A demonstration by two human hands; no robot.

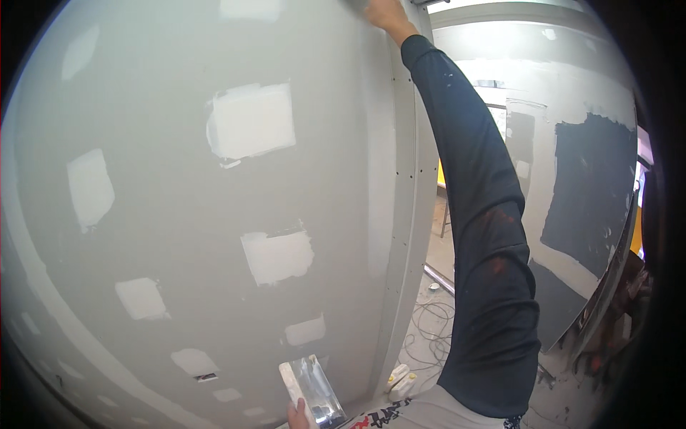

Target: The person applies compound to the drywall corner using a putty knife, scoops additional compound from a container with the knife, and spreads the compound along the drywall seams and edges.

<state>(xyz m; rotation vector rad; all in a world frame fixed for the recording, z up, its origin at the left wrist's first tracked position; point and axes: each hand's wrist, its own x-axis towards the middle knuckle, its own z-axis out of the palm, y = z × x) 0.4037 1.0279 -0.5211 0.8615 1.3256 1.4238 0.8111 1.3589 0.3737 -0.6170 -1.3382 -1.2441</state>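
My left hand (299, 415) is closed round the near end of a shiny metal mud pan (323, 392) at the bottom of the view. White compound (289, 379) coats the pan's left edge. My right arm, in a dark sleeve, stretches up to the top of the view. There my right hand (390, 16) is closed at the upper right of the grey plasterboard wall (179, 236), near its edge. A dark shape beside its fingers is cut off by the frame, so what it holds cannot be made out. White compound patches (255, 120) dot the board.
An edge strip with screw heads (412, 173) borders an opening to the right. Through it show tangled cables (431, 327) on the floor and white containers (401, 381) at the wall's foot. Farther right stands a wall with a dark grey area (589, 186).
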